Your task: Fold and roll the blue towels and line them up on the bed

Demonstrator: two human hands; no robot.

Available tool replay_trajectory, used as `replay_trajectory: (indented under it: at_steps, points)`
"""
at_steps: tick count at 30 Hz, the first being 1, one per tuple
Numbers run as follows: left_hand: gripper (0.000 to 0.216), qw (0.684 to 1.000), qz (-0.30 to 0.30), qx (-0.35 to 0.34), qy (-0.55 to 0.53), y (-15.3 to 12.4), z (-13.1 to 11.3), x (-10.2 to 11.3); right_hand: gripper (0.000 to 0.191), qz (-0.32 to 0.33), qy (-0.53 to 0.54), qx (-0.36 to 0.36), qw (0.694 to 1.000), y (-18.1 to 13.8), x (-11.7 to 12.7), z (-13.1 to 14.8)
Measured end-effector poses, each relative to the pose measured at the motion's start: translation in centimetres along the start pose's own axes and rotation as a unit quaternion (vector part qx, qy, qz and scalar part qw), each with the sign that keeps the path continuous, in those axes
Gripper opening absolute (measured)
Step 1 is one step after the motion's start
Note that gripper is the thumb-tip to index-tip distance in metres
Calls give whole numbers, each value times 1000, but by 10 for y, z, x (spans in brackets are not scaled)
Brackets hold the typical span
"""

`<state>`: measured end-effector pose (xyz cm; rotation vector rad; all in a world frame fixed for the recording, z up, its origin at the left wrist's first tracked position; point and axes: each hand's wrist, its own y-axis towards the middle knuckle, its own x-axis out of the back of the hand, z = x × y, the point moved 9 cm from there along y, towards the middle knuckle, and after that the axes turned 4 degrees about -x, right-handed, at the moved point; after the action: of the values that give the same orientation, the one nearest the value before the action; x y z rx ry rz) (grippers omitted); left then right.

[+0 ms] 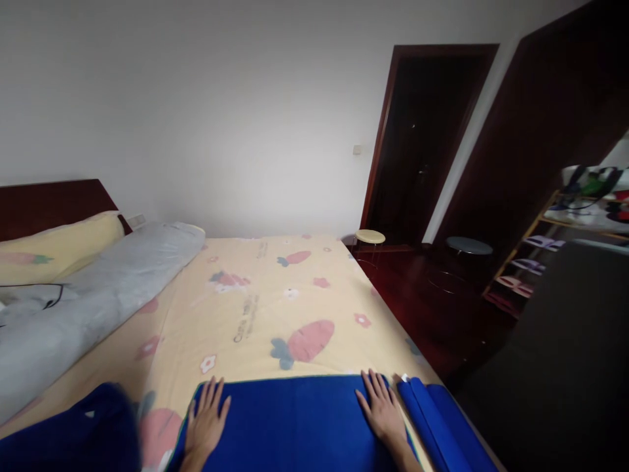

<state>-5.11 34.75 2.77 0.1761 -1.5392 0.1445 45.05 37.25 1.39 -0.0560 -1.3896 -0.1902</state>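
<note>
A blue cloth (pixel 295 423) lies spread flat on the bed, its far edge running straight across. My left hand (pixel 205 423) rests with fingers stretched out on the cloth's far left corner. On the far right corner, my right hand (pixel 381 405) lies flat, fingers apart. Just right of it is a folded blue cloth bundle (pixel 437 423) along the bed's edge. To the left of my left hand sits a darker blue bunched cloth (pixel 78 432), partly cut off by the frame. The near part of the spread cloth is out of view.
The bed (pixel 275 295) has a yellow sheet with carrot prints. A grey quilt (pixel 103 295) and a yellow pillow (pixel 63 249) lie at the left. Beyond the right edge stand a pale stool (pixel 370 236), a dark stool (pixel 469 246) and a shoe rack (pixel 521 262).
</note>
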Motion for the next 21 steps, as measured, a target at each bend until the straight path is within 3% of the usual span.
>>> replay_trajectory:
  at_steps: [3, 6, 8, 11, 13, 15, 17, 19, 21]
  points:
    - [65, 998, -14, 49, 26, 7, 40, -9, 73, -28, -14, -13, 999, 1, -2, -22]
    - [65, 998, -2, 53, 24, 10, 43, -15, 73, -33, -9, -21, 999, 2, -8, -24]
    - [66, 998, 42, 50, 3, 14, 43, -13, 71, 8, 4, -29, 1000, 8, -15, -30]
    - [68, 990, 131, 50, -31, 19, 44, 3, 64, 85, 14, -24, 996, 18, -19, -35]
    - [68, 991, 124, 49, -22, 16, 37, 26, 64, 79, 6, -26, 997, 18, -8, -28]
    - [65, 997, 72, 20, -10, -1, 12, 48, 66, 22, 2, -33, 999, 3, 10, -6]
    - [61, 998, 34, -47, -25, -35, -37, 50, 65, -34, 27, 10, 999, -30, 21, 36]
    - [57, 991, 10, -114, -64, -81, -96, 33, 58, -45, 88, 123, 987, -78, 17, 91]
    - [57, 980, 27, -169, -101, -129, -149, -2, 55, -23, 134, 180, 974, -126, 0, 124]
